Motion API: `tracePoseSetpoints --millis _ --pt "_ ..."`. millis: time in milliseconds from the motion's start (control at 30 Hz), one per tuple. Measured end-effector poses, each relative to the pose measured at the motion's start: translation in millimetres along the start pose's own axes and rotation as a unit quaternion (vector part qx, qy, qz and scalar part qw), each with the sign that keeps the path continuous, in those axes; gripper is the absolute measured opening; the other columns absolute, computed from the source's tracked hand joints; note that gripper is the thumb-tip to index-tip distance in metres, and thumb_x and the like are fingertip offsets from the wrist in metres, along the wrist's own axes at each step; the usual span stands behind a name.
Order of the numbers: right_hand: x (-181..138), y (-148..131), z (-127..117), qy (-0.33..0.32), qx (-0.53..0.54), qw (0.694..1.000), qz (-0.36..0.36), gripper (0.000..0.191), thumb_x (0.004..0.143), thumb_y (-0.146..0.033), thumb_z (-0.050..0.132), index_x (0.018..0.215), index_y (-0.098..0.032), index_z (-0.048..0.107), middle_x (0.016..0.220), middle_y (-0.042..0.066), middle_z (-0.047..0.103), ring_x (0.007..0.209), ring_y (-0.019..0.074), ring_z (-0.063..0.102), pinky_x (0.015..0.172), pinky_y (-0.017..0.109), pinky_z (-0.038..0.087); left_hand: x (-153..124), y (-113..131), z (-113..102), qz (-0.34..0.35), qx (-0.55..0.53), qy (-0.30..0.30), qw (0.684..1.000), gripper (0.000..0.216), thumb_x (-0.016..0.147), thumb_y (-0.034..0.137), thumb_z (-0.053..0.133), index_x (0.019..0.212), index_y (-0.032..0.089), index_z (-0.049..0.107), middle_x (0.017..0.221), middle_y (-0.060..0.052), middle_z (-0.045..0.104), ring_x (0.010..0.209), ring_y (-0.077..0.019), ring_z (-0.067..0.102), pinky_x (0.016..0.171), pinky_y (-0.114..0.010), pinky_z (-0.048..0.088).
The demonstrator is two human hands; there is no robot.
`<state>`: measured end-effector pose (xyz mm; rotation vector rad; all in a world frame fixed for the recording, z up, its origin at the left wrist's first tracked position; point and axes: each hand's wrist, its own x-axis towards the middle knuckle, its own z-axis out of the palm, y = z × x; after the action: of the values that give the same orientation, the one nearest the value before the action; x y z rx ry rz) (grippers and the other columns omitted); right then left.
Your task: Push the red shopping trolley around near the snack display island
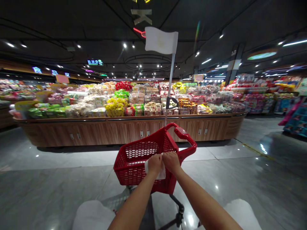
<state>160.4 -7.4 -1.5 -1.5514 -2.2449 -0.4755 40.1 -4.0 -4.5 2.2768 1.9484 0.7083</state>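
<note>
cart point(170, 183) – bright red, cloth point(162, 173) – white

Dark ceiling point(72, 19), bright spotlights point(125, 45), glossy floor point(227, 179).

wooden display counter point(124, 131), 9 through 12 to 3 o'clock, heaped with packaged goods point(152, 109) | yellow packs point(116, 108), 9 o'clock | red packs point(123, 85), 10 o'clock | blue lit sign point(93, 62), overhead, 10 o'clock | oval ceiling panel point(262, 56), 2 o'clock | yellow floor stripe point(257, 151), between 3 and 4 o'clock
</note>
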Motion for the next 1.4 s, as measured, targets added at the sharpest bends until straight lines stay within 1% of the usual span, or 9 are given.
tracePoseSetpoints --millis 100,300,400,500,767,867,967,1233,1400 --pt "-6.5 12.2 -2.3 0.006 -0.003 1.000 -0.026 0.025 0.094 -0.017 0.043 0.080 -0.017 0.065 0.080 0.007 0.070 0.077 0.0185 0.060 0.074 0.032 0.028 -5.1 -16.0 -4.6 0.010 0.040 -0.026 0.999 0.046 0.100 0.038 0.031 0.087 0.020 0.071 0.090 -0.007 0.071 0.085 -0.0198 0.065 0.070 -0.027 0.039" --pt "-9.1 40.1 -3.6 0.018 0.005 1.000 -0.006 0.028 0.094 -0.020 0.043 0.077 -0.017 0.065 0.075 0.006 0.069 0.074 0.0176 0.058 0.075 0.033 0.025 -29.7 -111.3 -32.9 -0.061 0.143 -0.026 0.988 0.049 0.100 0.041 0.030 0.088 0.019 0.072 0.093 -0.009 0.072 0.088 -0.0213 0.066 0.071 -0.027 0.040" --pt "-7.0 51.6 -2.1 0.021 0.000 1.000 0.017 0.031 0.095 -0.020 0.040 0.077 -0.018 0.065 0.074 0.006 0.069 0.075 0.0177 0.057 0.078 0.034 0.025 -39.0 -137.3 -41.4 -0.091 0.145 -0.033 0.985 0.046 0.100 0.036 0.029 0.091 0.020 0.071 0.095 -0.007 0.072 0.089 -0.0205 0.066 0.070 -0.026 0.040" --pt "-5.1 54.8 0.2 0.020 -0.003 0.998 0.052 0.034 0.097 -0.023 0.039 0.078 -0.018 0.066 0.079 0.007 0.069 0.080 0.0197 0.057 0.083 0.035 0.026 -40.0 -125.5 -35.6 -0.111 0.146 -0.026 0.983 0.046 0.100 0.035 0.029 0.091 0.019 0.071 0.096 -0.008 0.072 0.089 -0.0213 0.066 0.072 -0.028 0.041" --pt "-22.6 27.1 19.3 0.051 -0.005 0.994 0.097 0.025 0.096 -0.028 0.042 0.091 -0.022 0.066 0.100 0.008 0.064 0.105 0.0248 0.049 0.108 0.042 0.016 -12.1 9.4 15.3 0.030 0.098 -0.007 0.995 0.043 0.100 0.037 0.029 0.100 0.018 0.067 0.101 -0.010 0.070 0.093 -0.0239 0.064 0.077 -0.033 0.044" --pt "-33.7 30.3 22.2 0.054 0.014 0.996 0.067 0.023 0.096 -0.028 0.042 0.093 -0.024 0.064 0.101 0.005 0.062 0.107 0.0226 0.048 0.110 0.040 0.015 -9.1 28.8 22.6 0.037 0.091 -0.001 0.995 0.039 0.101 0.033 0.030 0.099 0.018 0.066 0.098 -0.009 0.070 0.092 -0.0245 0.064 0.077 -0.034 0.046" --pt "-40.7 40.4 21.6 0.045 0.031 0.998 0.035 0.022 0.097 -0.030 0.041 0.093 -0.026 0.062 0.101 0.003 0.062 0.105 0.0206 0.048 0.110 0.039 0.016 -16.5 12.0 17.9 0.077 0.105 -0.012 0.991 0.043 0.101 0.035 0.029 0.096 0.017 0.067 0.096 -0.010 0.070 0.091 -0.0242 0.065 0.076 -0.033 0.046" --pt "-25.2 69.6 19.4 0.007 0.050 0.998 0.030 0.027 0.098 -0.034 0.038 0.096 -0.024 0.063 0.105 0.005 0.061 0.108 0.0206 0.048 0.111 0.039 0.014 -51.1 -97.6 -16.5 0.050 0.147 -0.028 0.988 0.043 0.101 0.036 0.031 0.090 0.016 0.067 0.090 -0.008 0.070 0.087 -0.0210 0.065 0.077 -0.030 0.045" --pt "-1.7 67.4 18.2 -0.055 0.043 0.994 0.079 0.031 0.096 -0.033 0.039 0.096 -0.020 0.067 0.105 0.010 0.063 0.111 0.0247 0.049 0.112 0.046 0.010 -52.3 -106.8 -14.1 0.023 0.123 -0.029 0.992 0.040 0.101 0.029 0.029 0.096 0.016 0.067 0.095 -0.008 0.071 0.091 -0.0198 0.065 0.080 -0.030 0.045"
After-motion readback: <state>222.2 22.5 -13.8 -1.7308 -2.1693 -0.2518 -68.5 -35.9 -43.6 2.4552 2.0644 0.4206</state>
